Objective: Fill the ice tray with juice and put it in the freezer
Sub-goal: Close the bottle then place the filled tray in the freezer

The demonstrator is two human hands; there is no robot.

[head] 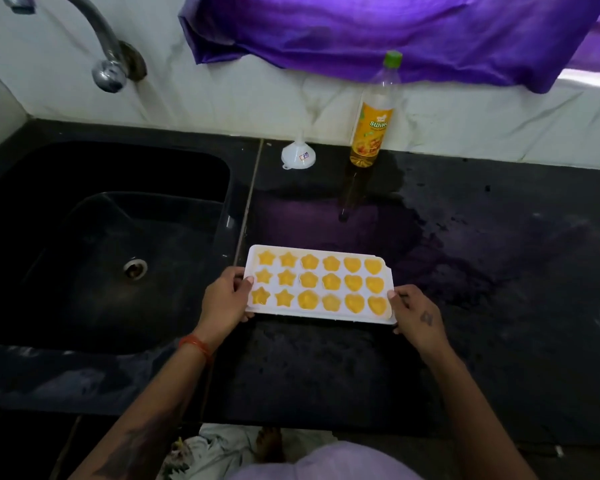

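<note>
A white ice tray (387, 270) lies level over the black counter, near its front edge. Its star, flower and heart cells all hold orange juice. My left hand (224, 299) grips the tray's left end, thumb on the rim. At the tray's right end, my right hand (417, 315) holds the near corner. A juice bottle (371, 123) with a green cap stands upright by the back wall, with a little juice left in its bottom. A white funnel (298, 154) rests mouth-down to the left of the bottle.
A black sink (101, 244) lies left of the tray, under a steel tap (108, 64). The black counter (499, 271) looks wet behind the tray. A purple cloth (361, 29) hangs over the back wall. My bare foot (269, 445) shows below the counter edge.
</note>
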